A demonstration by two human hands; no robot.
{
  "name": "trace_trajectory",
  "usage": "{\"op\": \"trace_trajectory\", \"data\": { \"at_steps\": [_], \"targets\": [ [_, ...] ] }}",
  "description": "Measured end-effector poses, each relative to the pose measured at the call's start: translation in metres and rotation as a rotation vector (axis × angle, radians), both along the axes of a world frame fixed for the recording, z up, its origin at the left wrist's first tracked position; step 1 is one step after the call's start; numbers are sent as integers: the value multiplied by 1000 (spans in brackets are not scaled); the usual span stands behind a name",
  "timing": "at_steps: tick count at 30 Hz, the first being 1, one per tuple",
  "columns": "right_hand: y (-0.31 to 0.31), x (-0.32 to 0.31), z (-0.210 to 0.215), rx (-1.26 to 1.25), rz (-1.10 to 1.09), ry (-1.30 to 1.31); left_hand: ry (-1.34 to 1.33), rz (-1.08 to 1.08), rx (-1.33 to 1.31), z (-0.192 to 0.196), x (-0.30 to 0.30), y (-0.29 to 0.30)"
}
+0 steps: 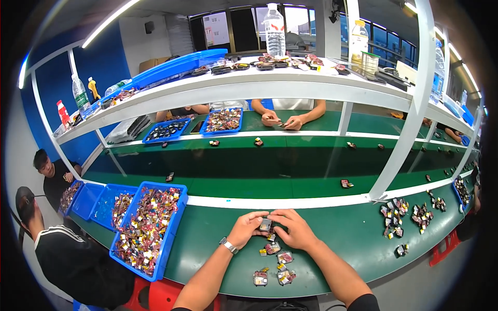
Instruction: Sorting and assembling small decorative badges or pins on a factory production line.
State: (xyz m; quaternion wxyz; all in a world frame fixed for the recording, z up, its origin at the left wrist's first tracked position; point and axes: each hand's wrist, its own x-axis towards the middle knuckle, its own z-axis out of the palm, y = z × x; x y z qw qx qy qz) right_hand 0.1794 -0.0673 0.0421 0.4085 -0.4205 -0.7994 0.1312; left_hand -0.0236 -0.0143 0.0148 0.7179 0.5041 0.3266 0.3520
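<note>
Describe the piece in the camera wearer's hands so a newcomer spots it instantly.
Find the large blue tray heaped with small parts, then go right along the near green worktop. Between the wearer's left hand and right hand is a small grey-and-black piece. It is held up; its neighbours lie loose nearer the wearer.

Black sleeves [364, 302]; left-wrist watch [228, 245], silver band [233, 250], dark face [223, 240].
</note>
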Motion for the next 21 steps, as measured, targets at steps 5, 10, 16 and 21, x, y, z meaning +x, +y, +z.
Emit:
{"op": "trace_trajectory", "data": {
  "at_steps": [5, 10, 16, 21],
  "targets": [
    [0, 0, -1, 5, -37, -15, -39, -33, 33, 3, 6, 0],
    [1, 0, 3, 23, -55, -32, -5, -76, 28, 2, 11, -4],
    [1, -4, 0, 61, -55, -34, -118, -137, 23, 1, 3, -3],
    [-2, -5, -5, 41, -129, 67, -139, -215, 117, 3, 4, -3]
  ]
}}
